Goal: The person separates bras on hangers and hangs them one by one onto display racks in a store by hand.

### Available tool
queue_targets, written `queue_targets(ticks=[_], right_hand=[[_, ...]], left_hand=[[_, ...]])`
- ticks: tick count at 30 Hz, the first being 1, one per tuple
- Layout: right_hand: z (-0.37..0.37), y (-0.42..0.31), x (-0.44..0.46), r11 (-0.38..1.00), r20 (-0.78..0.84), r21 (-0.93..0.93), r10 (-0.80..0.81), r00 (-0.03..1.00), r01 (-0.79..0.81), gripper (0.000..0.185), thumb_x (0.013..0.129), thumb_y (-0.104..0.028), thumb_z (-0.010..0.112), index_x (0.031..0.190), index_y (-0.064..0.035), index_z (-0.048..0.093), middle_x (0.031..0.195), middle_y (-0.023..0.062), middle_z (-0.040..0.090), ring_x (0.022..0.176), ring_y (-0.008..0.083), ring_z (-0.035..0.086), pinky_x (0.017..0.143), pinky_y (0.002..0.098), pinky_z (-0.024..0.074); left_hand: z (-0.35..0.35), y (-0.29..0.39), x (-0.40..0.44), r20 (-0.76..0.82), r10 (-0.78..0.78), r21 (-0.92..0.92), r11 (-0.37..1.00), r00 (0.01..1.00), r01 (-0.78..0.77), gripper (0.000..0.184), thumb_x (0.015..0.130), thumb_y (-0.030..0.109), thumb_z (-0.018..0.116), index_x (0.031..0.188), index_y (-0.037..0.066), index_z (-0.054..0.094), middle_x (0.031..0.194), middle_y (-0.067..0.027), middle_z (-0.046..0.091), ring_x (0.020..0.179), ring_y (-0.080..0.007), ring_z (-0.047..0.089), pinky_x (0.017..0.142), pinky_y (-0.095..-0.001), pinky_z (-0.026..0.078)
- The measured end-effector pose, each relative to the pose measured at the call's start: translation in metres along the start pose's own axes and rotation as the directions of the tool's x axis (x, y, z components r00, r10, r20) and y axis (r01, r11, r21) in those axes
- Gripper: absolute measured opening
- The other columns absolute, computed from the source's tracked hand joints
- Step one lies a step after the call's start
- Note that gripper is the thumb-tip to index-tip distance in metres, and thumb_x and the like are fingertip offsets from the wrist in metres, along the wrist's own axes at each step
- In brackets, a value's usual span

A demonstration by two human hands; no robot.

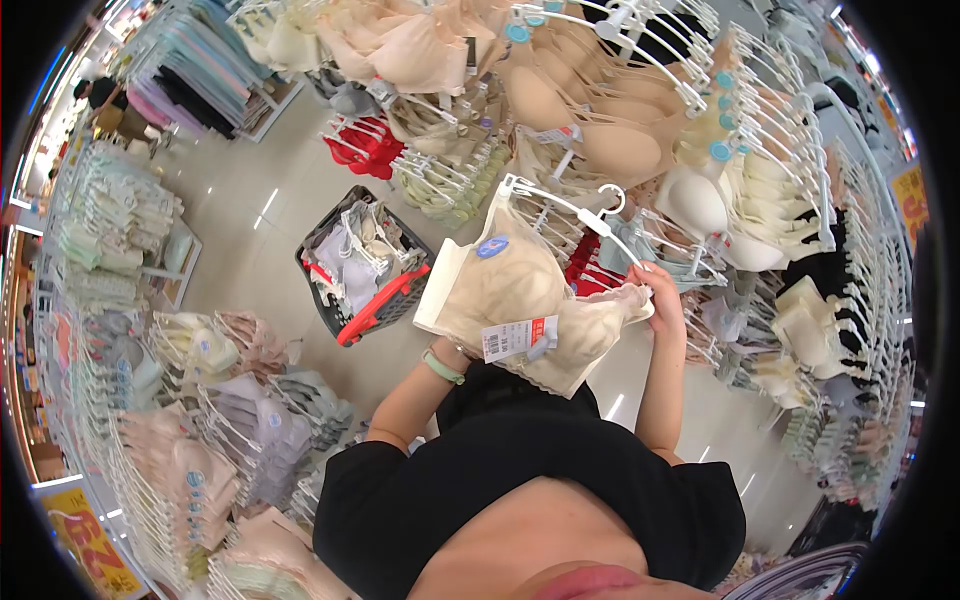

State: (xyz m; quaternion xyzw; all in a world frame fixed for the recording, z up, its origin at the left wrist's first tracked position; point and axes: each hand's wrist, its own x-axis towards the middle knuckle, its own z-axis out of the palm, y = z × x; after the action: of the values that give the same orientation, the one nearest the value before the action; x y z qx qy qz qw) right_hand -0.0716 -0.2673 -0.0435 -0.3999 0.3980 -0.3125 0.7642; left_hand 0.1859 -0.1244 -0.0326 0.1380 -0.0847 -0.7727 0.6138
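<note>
A cream bra (500, 288) hangs from a white plastic hanger (572, 208) in front of my chest. A price tag (512, 342) in white and orange dangles from it, and a blue oval sticker (492, 246) is on one cup. My right hand (660, 297) is closed around the hanger's right end, by the strap. My left arm, with a pale green wristband (443, 367), reaches behind the bra's lower left side. The fingers of my left hand are hidden there, so their grip cannot be made out.
A dark shopping basket with a red handle (392, 303) stands on the floor, filled with garments on hangers. Bra racks crowd both sides; beige bras (590, 110) hang close ahead. Another person (105, 97) is at the far left, near a clothes rack (195, 75).
</note>
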Motion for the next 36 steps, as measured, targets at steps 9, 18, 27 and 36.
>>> queue_targets(ticks=[9, 18, 27, 36], right_hand=[[0.051, -0.003, 0.025, 0.997, 0.133, -0.064, 0.056, 0.990, -0.048, 0.013, 0.080, -0.010, 0.051, 0.076, 0.0002, 0.056, 0.067, 0.0064, 0.058, 0.058, 0.0125, 0.055, 0.055, 0.0228, 0.0438], [0.081, 0.016, 0.032, 0.997, 0.222, 0.016, 0.070, 0.972, -0.075, 0.013, 0.080, -0.009, 0.050, 0.076, 0.0014, 0.056, 0.066, 0.0083, 0.059, 0.058, 0.0136, 0.056, 0.054, 0.0233, 0.0448], [0.065, 0.042, 0.023, 0.991, 0.022, 0.133, 0.009, 1.000, -0.012, 0.012, 0.079, -0.010, 0.052, 0.076, 0.0009, 0.057, 0.066, 0.0055, 0.057, 0.058, 0.0119, 0.054, 0.054, 0.0223, 0.0435], [0.020, 0.040, -0.017, 0.968, -0.195, 0.243, -0.016, 0.981, 0.064, 0.013, 0.078, -0.008, 0.052, 0.077, 0.0025, 0.059, 0.068, 0.0076, 0.060, 0.059, 0.0135, 0.057, 0.055, 0.0228, 0.0459]], left_hand=[[-0.011, -0.018, -0.020, -0.122, 0.248, 0.001, 0.968, 0.961, -0.250, 0.066, 0.079, 0.044, 0.050, 0.128, 0.004, 0.031, 0.131, -0.0166, 0.033, 0.120, -0.0253, 0.035, 0.101, -0.0356, 0.026], [-0.027, -0.001, -0.051, -0.181, 0.355, 0.063, 0.935, 0.917, -0.349, 0.066, 0.078, 0.043, 0.052, 0.128, 0.004, 0.031, 0.130, -0.0161, 0.034, 0.119, -0.0250, 0.036, 0.101, -0.0354, 0.026], [-0.034, 0.020, -0.031, -0.119, 0.289, 0.096, 0.956, 0.950, -0.278, 0.067, 0.077, 0.043, 0.053, 0.128, 0.004, 0.032, 0.130, -0.0157, 0.035, 0.118, -0.0247, 0.037, 0.100, -0.0353, 0.027], [-0.025, 0.000, 0.008, -0.084, 0.099, 0.117, 0.989, 0.992, -0.089, 0.068, 0.076, 0.043, 0.055, 0.127, 0.005, 0.032, 0.129, -0.0152, 0.036, 0.118, -0.0245, 0.037, 0.100, -0.0352, 0.028]])
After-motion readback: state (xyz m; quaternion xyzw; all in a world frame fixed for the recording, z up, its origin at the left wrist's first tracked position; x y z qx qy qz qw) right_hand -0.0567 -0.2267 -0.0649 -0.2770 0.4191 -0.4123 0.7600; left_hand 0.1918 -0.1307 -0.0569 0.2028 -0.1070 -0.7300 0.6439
